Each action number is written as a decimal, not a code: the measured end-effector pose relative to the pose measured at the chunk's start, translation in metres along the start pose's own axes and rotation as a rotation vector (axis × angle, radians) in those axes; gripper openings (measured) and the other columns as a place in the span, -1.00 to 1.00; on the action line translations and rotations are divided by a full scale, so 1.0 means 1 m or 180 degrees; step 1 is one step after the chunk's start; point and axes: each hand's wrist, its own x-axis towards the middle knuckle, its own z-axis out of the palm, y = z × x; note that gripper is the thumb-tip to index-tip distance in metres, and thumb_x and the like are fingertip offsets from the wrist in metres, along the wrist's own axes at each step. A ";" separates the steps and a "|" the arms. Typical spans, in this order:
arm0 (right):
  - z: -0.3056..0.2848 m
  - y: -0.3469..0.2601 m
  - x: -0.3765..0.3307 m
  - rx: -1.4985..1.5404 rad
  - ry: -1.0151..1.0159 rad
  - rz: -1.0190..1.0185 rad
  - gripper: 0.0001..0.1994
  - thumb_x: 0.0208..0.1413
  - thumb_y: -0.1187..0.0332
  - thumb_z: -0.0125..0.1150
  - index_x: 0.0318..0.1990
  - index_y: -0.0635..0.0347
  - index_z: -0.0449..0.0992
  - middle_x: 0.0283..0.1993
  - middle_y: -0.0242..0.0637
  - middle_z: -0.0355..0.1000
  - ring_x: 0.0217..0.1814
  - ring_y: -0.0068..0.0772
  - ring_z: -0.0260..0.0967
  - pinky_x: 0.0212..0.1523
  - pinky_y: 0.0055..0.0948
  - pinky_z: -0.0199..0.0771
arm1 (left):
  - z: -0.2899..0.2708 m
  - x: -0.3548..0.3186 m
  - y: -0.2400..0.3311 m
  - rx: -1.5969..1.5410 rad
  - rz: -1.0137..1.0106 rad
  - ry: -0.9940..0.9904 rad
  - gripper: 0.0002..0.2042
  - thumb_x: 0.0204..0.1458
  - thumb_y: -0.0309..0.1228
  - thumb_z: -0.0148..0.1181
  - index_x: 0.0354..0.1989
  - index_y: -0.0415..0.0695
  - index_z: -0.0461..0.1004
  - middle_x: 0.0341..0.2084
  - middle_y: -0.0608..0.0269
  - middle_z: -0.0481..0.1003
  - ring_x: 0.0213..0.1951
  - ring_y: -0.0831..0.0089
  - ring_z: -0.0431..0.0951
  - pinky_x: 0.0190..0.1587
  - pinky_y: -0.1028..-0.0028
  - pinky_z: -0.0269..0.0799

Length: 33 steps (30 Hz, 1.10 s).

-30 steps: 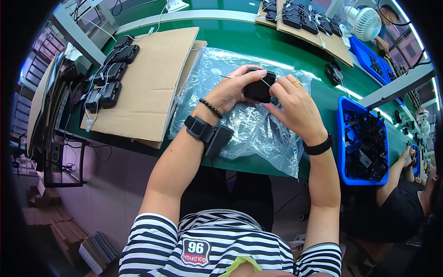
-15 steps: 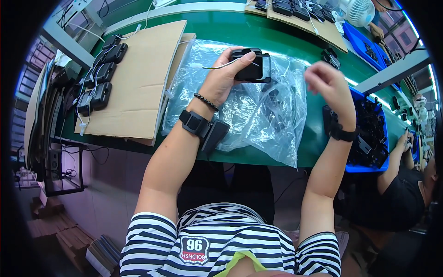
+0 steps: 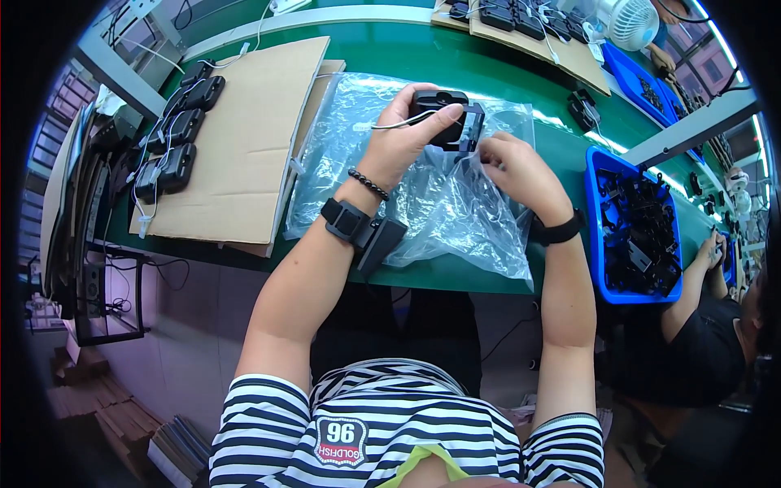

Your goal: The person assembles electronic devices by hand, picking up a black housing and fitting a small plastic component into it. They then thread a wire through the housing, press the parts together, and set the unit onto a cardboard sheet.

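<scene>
My left hand (image 3: 399, 145) is wrapped round a black boxy plastic device (image 3: 446, 103), thumb across its face. A thin white cable (image 3: 399, 124) trails from the device to the left. Close by the device's right lower edge is my right hand (image 3: 521, 172), its fingers curled and pressed together; what they pinch, if anything, is hidden. Both hands are above a crumpled clear plastic bag (image 3: 350, 203) that lies on the green table (image 3: 374, 41).
Cardboard sheets (image 3: 236, 154) at the left carry several black cabled devices (image 3: 181, 167). A blue bin (image 3: 598, 268) of black parts stands at the right. A lone black device (image 3: 582, 110) and a white fan (image 3: 630, 23) are farther back. Another person's hand (image 3: 714, 250) is at far right.
My right hand has come left and down to the device's side. The device, still in my left hand, has shifted slightly right and tilted.
</scene>
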 end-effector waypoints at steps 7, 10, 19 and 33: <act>-0.047 -0.024 -0.003 0.1174 0.0614 0.0542 -0.89 0.14 0.56 0.20 -0.18 0.34 0.53 -0.15 -0.30 0.49 -0.20 -0.54 0.52 -0.27 -0.57 0.53 | 0.001 -0.001 0.004 0.0532 0.0506 0.0053 -0.55 0.00 -0.24 0.45 -0.01 -0.13 0.42 -0.22 0.25 0.52 -0.21 0.58 0.55 -0.19 0.57 0.53; -0.069 -0.050 0.009 0.1442 0.0946 0.0253 -0.89 0.18 0.57 0.18 -0.16 0.36 0.53 -0.11 -0.30 0.47 -0.17 -0.56 0.52 -0.26 -0.59 0.54 | 0.001 -0.004 0.010 0.0979 0.0712 0.0125 -0.52 0.03 -0.28 0.44 0.07 -0.12 0.39 -0.17 0.23 0.54 -0.14 0.53 0.57 -0.09 0.54 0.53; -0.048 -0.063 0.031 0.0881 0.1135 -0.0542 -0.78 0.17 0.63 0.16 -0.04 0.36 0.54 -0.05 -0.26 0.45 -0.16 -0.50 0.52 -0.22 -0.57 0.58 | 0.002 -0.001 0.003 0.1224 0.1229 0.0257 -0.53 -0.09 -0.28 0.49 -0.04 -0.16 0.44 -0.21 0.18 0.50 -0.17 0.39 0.54 -0.11 0.44 0.49; -0.030 -0.067 0.032 0.0299 0.1224 -0.0719 -0.83 0.12 0.61 0.22 -0.13 0.30 0.54 -0.13 -0.24 0.47 -0.17 -0.39 0.52 -0.20 -0.50 0.57 | 0.001 -0.001 0.004 0.2219 0.1837 0.0346 -0.54 -0.11 -0.24 0.48 -0.02 -0.08 0.49 -0.17 0.14 0.52 -0.07 0.18 0.48 0.00 0.33 0.44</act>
